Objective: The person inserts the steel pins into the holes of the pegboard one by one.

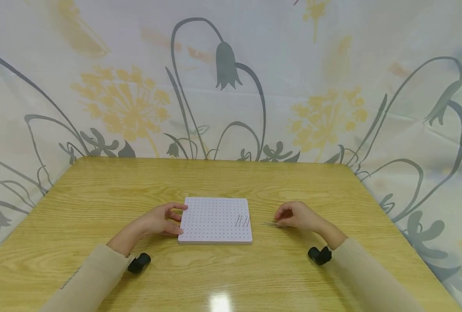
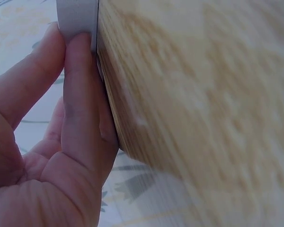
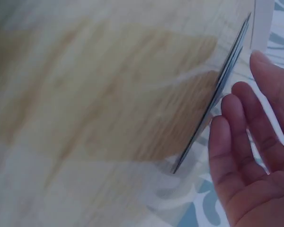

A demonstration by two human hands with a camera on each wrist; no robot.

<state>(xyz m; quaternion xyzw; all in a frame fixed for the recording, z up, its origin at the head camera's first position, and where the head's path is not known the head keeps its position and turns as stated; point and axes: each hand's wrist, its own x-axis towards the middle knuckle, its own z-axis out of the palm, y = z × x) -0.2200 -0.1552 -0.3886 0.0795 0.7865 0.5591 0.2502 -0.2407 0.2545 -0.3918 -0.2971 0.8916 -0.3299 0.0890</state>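
A white pegboard (image 1: 211,221) with rows of small holes lies flat on the table. Several thin rods (image 1: 243,221) stand tilted in its right part. My left hand (image 1: 162,220) rests at the board's left side, with the index finger and thumb spread along the edge. In the left wrist view the thumb (image 2: 79,85) touches the board's side wall (image 2: 78,19). To the right of the board, thin dark metal rods (image 3: 212,101) lie close together on the table. The loosely bent fingers of my right hand (image 1: 299,216) are beside them, fingertips touching or very near.
The wooden table (image 1: 215,268) spreads around the board on every side. A patterned cloth (image 1: 231,108) with flower prints hangs behind it and along its sides. Each wrist carries a small black camera, such as the right one (image 1: 319,255).
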